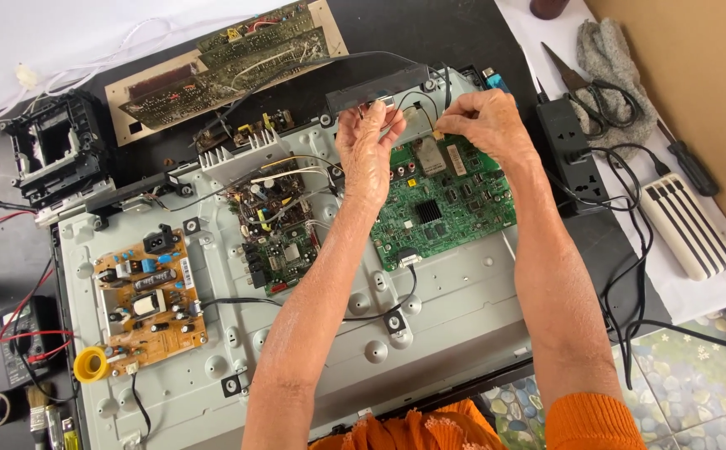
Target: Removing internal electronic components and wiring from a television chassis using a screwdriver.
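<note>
A: Where is the thin black wire (420, 98), and what holds it?

B: It runs at the far edge of the grey metal chassis (455, 308), just below the dark plastic bar (377, 88) and just beyond the green circuit board (445, 204). The right hand (485, 122) has thumb and fingers pinched together on a small tan connector (438, 133) at the wire's end. The left hand (369, 146) is raised just left of it, fingertips closed together at the bar's lower edge; whether they grip the wire or the bar cannot be told.

A: What lies around them?

B: Left of the green board sits a smaller crowded board (275, 229) with a finned heat sink (242, 154). At the chassis's left side is a tan power board (148, 296). A yellow solder reel (90, 364) lies near its near-left corner. To the right, on the worktop (463, 33), a black power strip (565, 137), scissors (575, 83), a grey cloth (609, 58) and a white ribbed box (686, 225)
</note>
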